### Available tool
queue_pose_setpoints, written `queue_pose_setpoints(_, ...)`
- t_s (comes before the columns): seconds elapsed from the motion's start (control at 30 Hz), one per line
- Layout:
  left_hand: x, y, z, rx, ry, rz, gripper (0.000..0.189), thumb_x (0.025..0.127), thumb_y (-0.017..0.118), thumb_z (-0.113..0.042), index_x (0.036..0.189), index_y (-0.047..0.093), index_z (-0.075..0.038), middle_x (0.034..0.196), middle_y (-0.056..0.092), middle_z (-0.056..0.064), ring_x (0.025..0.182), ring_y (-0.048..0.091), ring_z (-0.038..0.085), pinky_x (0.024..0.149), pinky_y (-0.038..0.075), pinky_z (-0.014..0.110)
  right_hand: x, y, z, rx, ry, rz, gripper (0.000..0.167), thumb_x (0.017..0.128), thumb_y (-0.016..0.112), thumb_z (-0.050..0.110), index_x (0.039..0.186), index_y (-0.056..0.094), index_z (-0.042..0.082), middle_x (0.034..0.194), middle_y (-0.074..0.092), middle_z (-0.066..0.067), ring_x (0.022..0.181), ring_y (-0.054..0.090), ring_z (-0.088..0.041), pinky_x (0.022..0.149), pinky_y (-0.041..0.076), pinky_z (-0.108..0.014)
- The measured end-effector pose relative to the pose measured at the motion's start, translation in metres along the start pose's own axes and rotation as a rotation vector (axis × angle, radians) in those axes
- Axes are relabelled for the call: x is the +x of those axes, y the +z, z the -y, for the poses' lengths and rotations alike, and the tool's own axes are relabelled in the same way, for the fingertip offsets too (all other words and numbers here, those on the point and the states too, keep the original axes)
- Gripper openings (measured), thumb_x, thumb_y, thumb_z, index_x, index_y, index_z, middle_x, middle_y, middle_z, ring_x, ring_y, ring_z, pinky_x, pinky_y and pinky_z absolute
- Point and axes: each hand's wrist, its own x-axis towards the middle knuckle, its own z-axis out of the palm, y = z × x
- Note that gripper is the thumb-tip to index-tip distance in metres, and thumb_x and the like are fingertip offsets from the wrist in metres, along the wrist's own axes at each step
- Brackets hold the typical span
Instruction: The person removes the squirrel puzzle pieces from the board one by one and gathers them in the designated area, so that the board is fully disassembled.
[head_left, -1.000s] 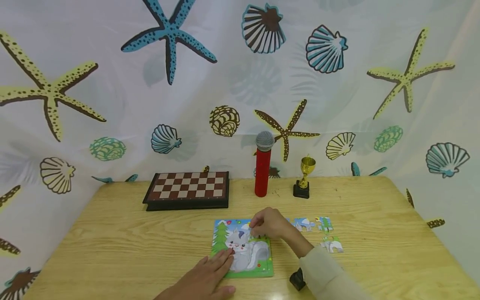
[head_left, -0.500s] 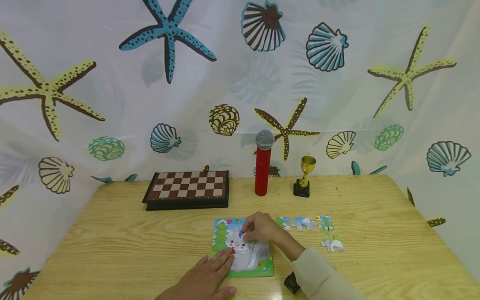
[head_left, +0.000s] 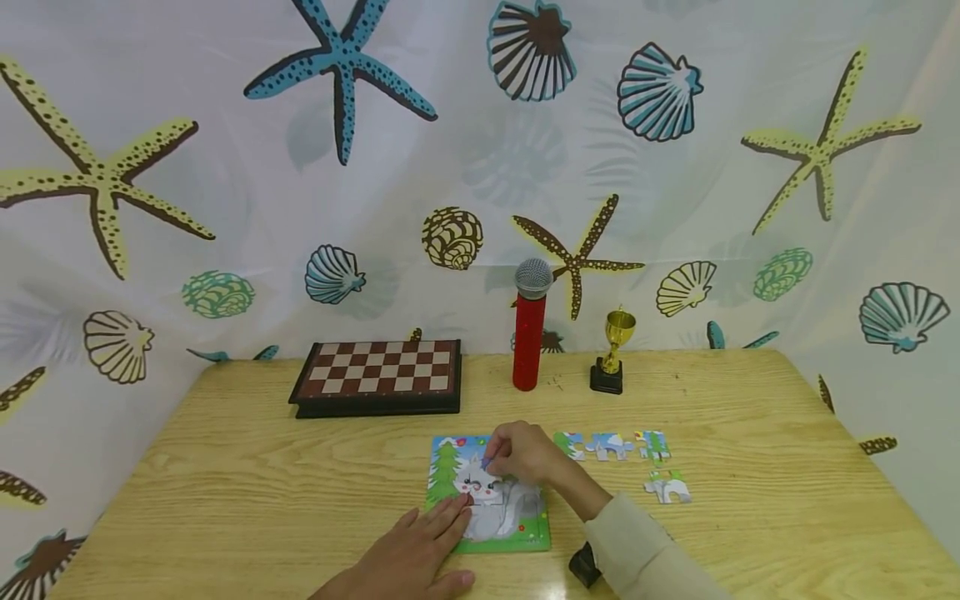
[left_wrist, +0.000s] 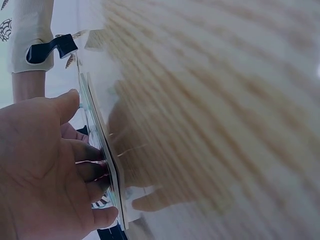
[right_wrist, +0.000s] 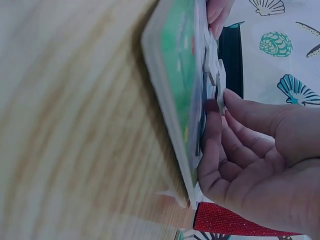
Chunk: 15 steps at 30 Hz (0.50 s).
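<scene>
A jigsaw puzzle board point(head_left: 517, 543) with a grey squirrel, a green tree and blue sky lies on the table in the head view. My left hand point(head_left: 408, 552) rests on its lower left part with the fingers extended; in the left wrist view those fingers point(left_wrist: 92, 170) touch the board. Over the squirrel's head, my right hand point(head_left: 522, 454) pinches a puzzle piece point(right_wrist: 221, 87) between thumb and index finger. The right wrist view has this piece tilted just over the board's surface. What is printed on it is mostly hidden by the fingers.
Several loose puzzle pieces point(head_left: 609, 447) lie right of the board. Behind stand a folded chessboard point(head_left: 378, 375), a red microphone point(head_left: 528, 342) and a small gold trophy point(head_left: 617, 342). A patterned curtain point(head_left: 450, 150) hangs behind the wooden table point(head_left: 247, 483).
My right hand has moved left from the board's upper right to the squirrel's head, lowering the puzzle piece there. A loose piece it covered now shows. My left hand stays in place.
</scene>
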Motion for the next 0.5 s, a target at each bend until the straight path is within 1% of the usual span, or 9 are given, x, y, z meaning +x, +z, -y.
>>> queue_pose_setpoints(0.13,0.0,0.0,0.001,-0.005,-0.003,0.003,0.075,0.095,0.036,-0.059,0.148,0.032,-0.005,0.157,0.026,0.009,0.144,0.028,0.029,0.107,0.03,0.059,0.0,-0.003,0.0,0.052,-0.018,0.009,0.006,0.083,0.07,0.002,0.087,0.065,0.0,0.073,0.067,-0.008,0.062,0.055,-0.008,0.056,0.042,-0.019)
queue_pose_setpoints(0.27,0.001,0.0,0.002,-0.007,0.012,-0.007,0.074,0.096,0.037,-0.058,0.148,0.032,-0.005,0.157,0.027,0.009,0.143,0.029,0.029,0.106,0.032,0.06,-0.002,-0.009,-0.002,0.109,-0.038,0.021,0.006,0.086,0.066,0.002,0.09,0.064,-0.002,0.075,0.067,-0.01,0.061,0.056,-0.012,0.054,0.041,-0.021)
queue_pose_setpoints(0.33,0.001,0.001,0.002,-0.004,0.018,-0.01,0.074,0.096,0.037,-0.058,0.147,0.032,-0.005,0.157,0.027,0.009,0.143,0.03,0.029,0.105,0.032,0.06,-0.005,-0.013,-0.005,0.137,-0.04,0.029,0.007,0.088,0.064,0.003,0.093,0.063,-0.002,0.076,0.067,-0.012,0.062,0.056,-0.014,0.055,0.042,-0.021)
queue_pose_setpoints(0.5,0.001,0.0,0.004,-0.002,0.01,-0.002,0.074,0.096,0.036,-0.058,0.148,0.032,-0.006,0.157,0.027,0.008,0.143,0.03,0.029,0.106,0.031,0.06,-0.012,-0.026,-0.018,0.172,-0.035,0.048,0.011,0.088,0.064,0.005,0.096,0.062,-0.003,0.081,0.069,-0.011,0.068,0.059,-0.015,0.059,0.044,-0.023)
